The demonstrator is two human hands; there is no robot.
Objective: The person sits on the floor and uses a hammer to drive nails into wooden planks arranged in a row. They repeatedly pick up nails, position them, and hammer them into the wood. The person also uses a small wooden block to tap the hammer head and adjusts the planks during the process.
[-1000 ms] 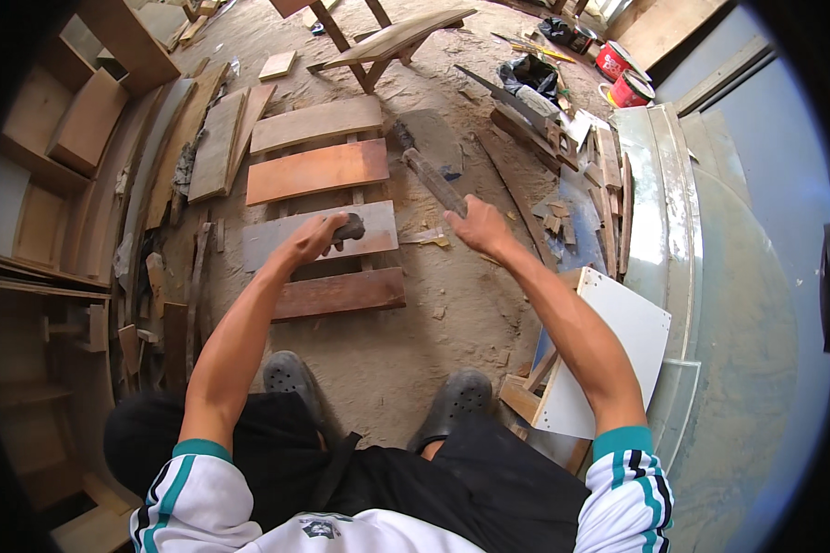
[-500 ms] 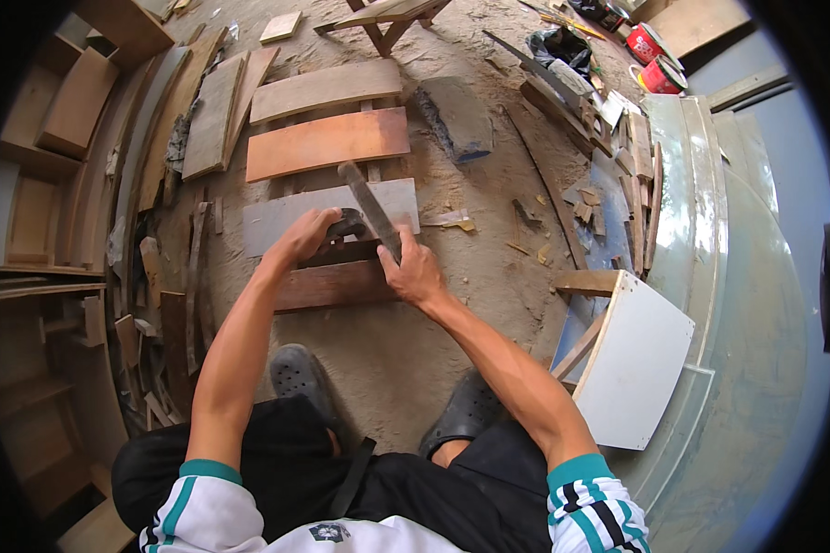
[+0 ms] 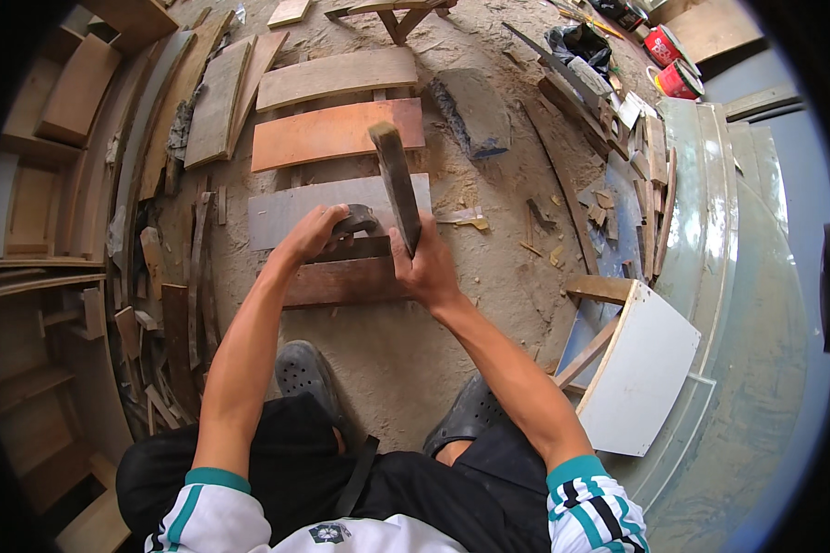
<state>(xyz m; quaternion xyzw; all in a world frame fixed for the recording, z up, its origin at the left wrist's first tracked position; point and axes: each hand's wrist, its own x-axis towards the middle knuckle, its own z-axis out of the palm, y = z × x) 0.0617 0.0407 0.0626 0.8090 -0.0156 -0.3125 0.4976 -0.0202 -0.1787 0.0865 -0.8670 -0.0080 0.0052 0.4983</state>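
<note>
My left hand [image 3: 315,232] is closed around a dark, curved tool [image 3: 356,219] whose exact kind I cannot make out. It is over the near side of a pale grey board [image 3: 286,214]. In my right hand [image 3: 430,265] is a worn wooden bar [image 3: 397,180], its far end raised and tilted up. A reddish-brown board [image 3: 341,284] lies nearest me, with a dark strip [image 3: 367,248] just beyond it, under my hands. Farther off lie an orange-brown board [image 3: 332,136] and a light wooden board [image 3: 337,77], in a row.
Planks [image 3: 214,106] and wood scraps line the left, beside wooden shelving [image 3: 37,387]. To the right stand a white-panelled wooden frame [image 3: 644,373], glass sheets [image 3: 747,276] and offcuts [image 3: 655,157]. A stone-like block [image 3: 475,111] lies beyond the boards. Red cans [image 3: 679,80] stand at the far right.
My right hand has turned the wooden bar more upright and shifted slightly right. The left hand keeps its grip on the dark tool. The view has shifted a little.
</note>
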